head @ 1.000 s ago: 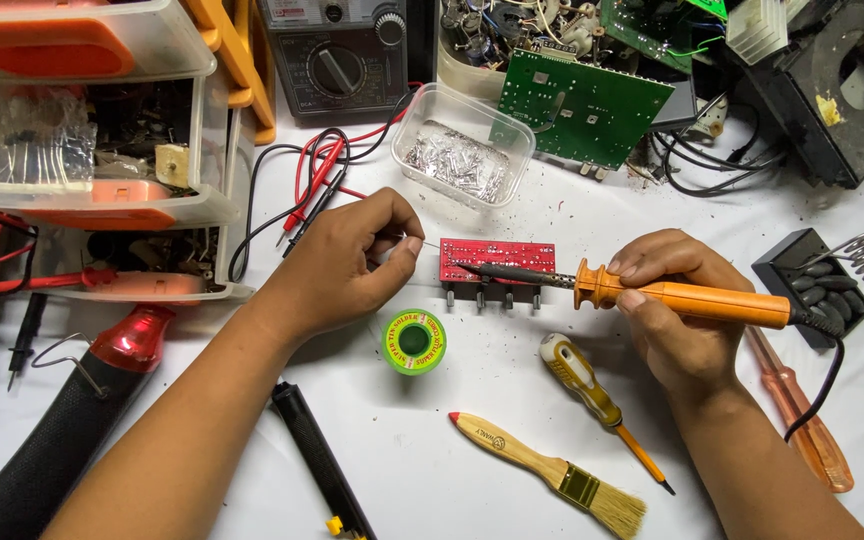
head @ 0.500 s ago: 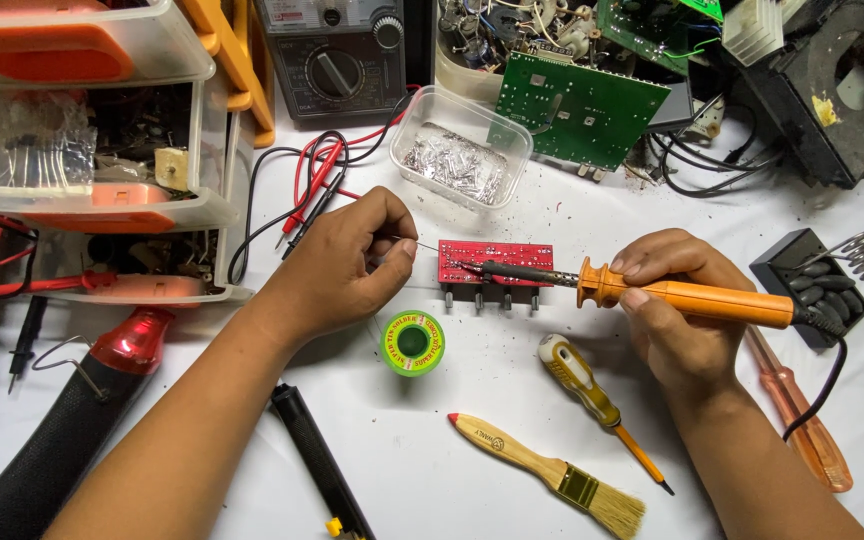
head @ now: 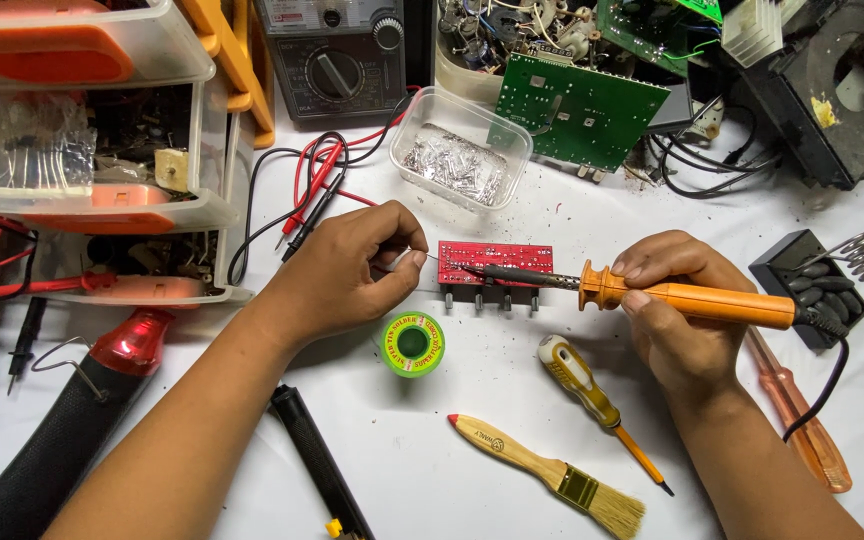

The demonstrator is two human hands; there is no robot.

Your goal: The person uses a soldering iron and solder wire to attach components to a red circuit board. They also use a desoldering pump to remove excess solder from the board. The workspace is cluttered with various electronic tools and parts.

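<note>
We're pinching thin wire (head: 430,262) w/ left hand (head: 347,270), right hand (head: 677,310) gripping hot iron (head: 692,298) on red board (head: 497,258) mid-table. Fingers sitting close to tip, could get burned.

A clear plastic tub (head: 462,150) of small metal parts stands at mid-counter and serves as the reference. Just left of it sits an analogue multimeter (head: 337,60), its red and black test leads (head: 307,195) trailing below. Just right of the tub leans a green circuit board (head: 582,110). Far left stands a clear drawer cabinet (head: 82,150). Well below the tub lie a yellow-handled screwdriver (head: 592,395) and a wooden-handled brush (head: 552,475).
</note>
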